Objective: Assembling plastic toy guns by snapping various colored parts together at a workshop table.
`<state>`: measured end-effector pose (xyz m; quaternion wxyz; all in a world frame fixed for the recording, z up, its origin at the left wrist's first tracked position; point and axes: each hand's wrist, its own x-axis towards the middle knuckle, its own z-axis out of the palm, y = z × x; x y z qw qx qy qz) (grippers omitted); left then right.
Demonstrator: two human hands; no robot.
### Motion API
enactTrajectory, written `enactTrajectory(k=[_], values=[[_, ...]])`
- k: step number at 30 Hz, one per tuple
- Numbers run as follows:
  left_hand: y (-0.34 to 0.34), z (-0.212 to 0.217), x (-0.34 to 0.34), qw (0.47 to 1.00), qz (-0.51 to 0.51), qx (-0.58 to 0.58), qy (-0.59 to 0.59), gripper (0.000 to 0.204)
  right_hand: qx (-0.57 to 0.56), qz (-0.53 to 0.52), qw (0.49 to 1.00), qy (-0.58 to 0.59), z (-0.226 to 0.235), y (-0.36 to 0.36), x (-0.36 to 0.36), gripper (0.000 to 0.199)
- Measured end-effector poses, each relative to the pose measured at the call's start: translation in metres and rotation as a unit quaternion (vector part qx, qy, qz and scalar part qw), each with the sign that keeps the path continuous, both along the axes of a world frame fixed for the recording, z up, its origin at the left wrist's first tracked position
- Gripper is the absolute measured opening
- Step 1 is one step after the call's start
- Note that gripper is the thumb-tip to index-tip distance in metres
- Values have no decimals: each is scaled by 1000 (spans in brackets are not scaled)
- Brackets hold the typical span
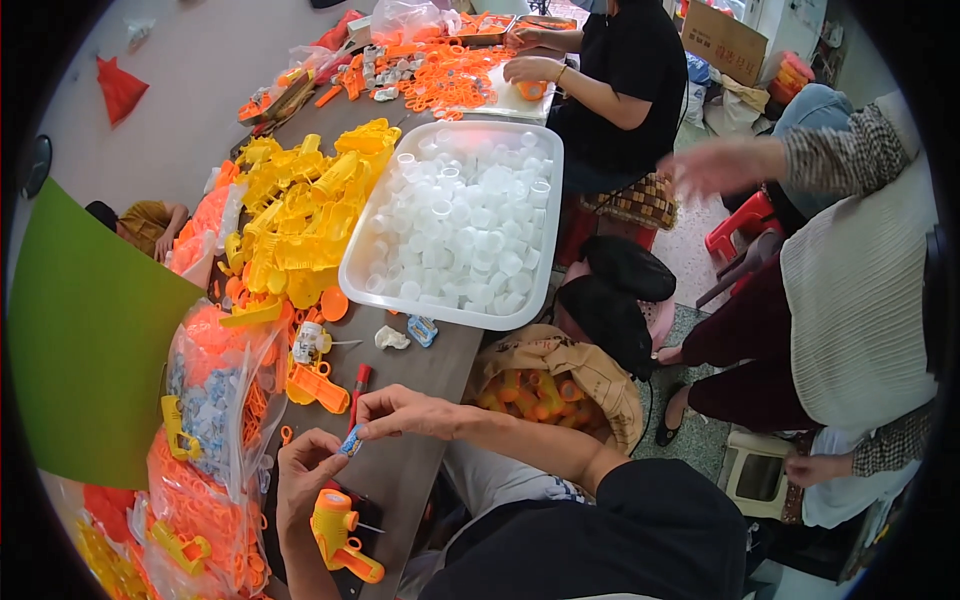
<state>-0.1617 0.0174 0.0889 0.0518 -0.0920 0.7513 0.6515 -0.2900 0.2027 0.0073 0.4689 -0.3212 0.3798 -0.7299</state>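
Between my two hands, over the near table edge, is a small blue-and-white piece (350, 441), its exact kind too small to tell. My left hand (304, 478) pinches it from the left with thumb and fingers. From the right, my right hand (398, 410) pinches its upper end. A yellow-and-orange plastic toy (338, 530) with a stubby handle is beside my left wrist; whether it rests on the table or against my arm, I cannot tell. Just beyond my right hand lies a red stick-shaped tool (360, 386).
A white tub (352, 270) of translucent caps stands on the table beside piled yellow shells (315, 190). Bags of orange parts (205, 490) line the left. A sack (615, 405) of orange pieces is below the right edge. One co-worker (635, 90) sits far; another person (850, 300) stands right.
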Motion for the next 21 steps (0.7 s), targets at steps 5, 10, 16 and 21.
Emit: enactTrajectory(k=[5,10,16,21], values=[[24,3,-1,1000,-18,12,-10,12,-14,-13,1000,-11,-2,20,3,23],[43,5,8,998,-49,27,-20,10,3,-4,1000,16,1,46,7,20],[59,14,33,998,-58,30,-6,10,-24,-39,996,77,6,61,31,22],[71,34,64,978,-141,-153,9,15,-3,40,997,68,-6,66,60,16]])
